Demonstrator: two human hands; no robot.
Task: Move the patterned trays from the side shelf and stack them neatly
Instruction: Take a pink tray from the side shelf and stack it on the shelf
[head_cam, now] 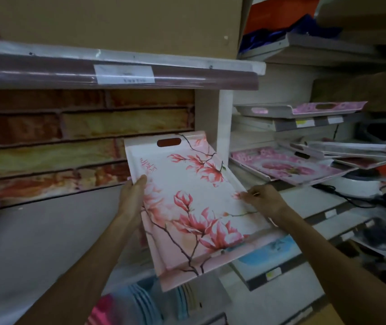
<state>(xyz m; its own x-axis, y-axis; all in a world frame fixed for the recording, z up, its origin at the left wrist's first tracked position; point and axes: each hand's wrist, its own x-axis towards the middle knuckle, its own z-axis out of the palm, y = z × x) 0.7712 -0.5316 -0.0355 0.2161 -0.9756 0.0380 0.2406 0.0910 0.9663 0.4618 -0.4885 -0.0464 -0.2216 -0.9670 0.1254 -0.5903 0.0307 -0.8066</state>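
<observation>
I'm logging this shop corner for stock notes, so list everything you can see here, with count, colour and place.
magnolia tray: one, white and pink with red blossoms, held tilted at centre.
pink floral trays: one lying flat on the right side shelf, one more on the shelf above; others beside them too blurred to count.
blue tray: one, partly hidden under the magnolia tray.
marbled sheets: orange and yellow stack, left shelf; count unclear.
cardboard box: one, brown, top shelf.
shelf label: one, white, upper shelf edge.
striped items: blue and pink, bottom; blurred.
left hand: gripping the tray's left edge.
right hand: fingers on the tray's right rim.
</observation>
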